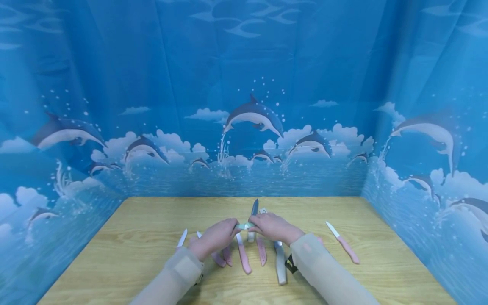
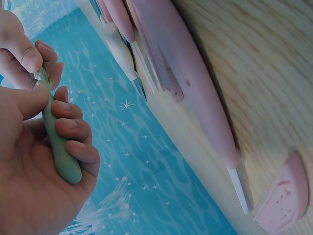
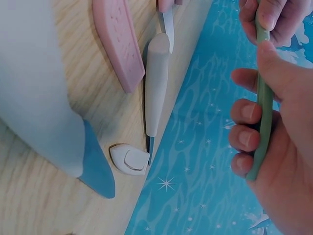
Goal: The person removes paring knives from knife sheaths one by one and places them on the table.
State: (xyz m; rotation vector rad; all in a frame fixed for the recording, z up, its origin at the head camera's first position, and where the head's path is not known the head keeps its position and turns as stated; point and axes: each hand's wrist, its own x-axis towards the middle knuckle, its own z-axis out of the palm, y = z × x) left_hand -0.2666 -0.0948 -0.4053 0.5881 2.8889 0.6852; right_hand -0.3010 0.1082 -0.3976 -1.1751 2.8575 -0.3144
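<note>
My left hand [image 1: 216,235] curls its fingers round the rounded green handle [image 2: 61,149] of what looks like a knife. Facing it, my right hand [image 1: 276,228] grips a flatter green piece [image 3: 264,110], which looks like the knife's sheath. The two green parts line up end to end above the table, with thumbs meeting near the join. A small pale glint shows there; the blade itself is mostly hidden by fingers. Below the hands lie a white-handled knife [image 3: 157,83] with a dark blade and a pink-handled knife [image 1: 244,257].
On the wooden table [image 1: 160,216] lie another pink-handled knife [image 1: 346,249] at right, a larger pale-handled knife [image 1: 280,264], a pink sheath [image 1: 262,252] and a white sheath [image 3: 129,159]. More pink pieces lie partly behind my left arm. A blue dolphin curtain [image 1: 190,84] encloses the table.
</note>
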